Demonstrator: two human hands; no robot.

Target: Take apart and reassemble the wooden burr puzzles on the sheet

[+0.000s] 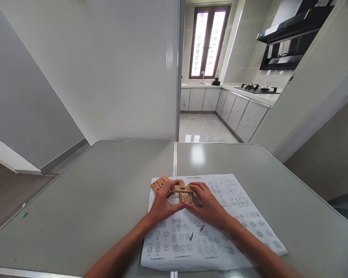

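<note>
Between my two hands sits a small assembly of interlocking wooden puzzle pieces (185,199), with one bar lying across the top and gaps showing between the parts. My left hand (163,200) grips its left side with thumb and forefinger. On the opposite side my right hand (204,200) curls its fingers and thumb around it. Just behind my left hand, more notched wooden pieces (156,186) lie side by side at the top left of a printed instruction sheet (185,260). Rows of small line drawings cover the paper, and my hands are above it.
The sheet lies on a grey-green folding table (89,208) with a metal seam down its middle. A small teal bit (24,214) is near the left edge. Beyond stand a white partition (127,77) and a kitchen with a gas stove (258,88).
</note>
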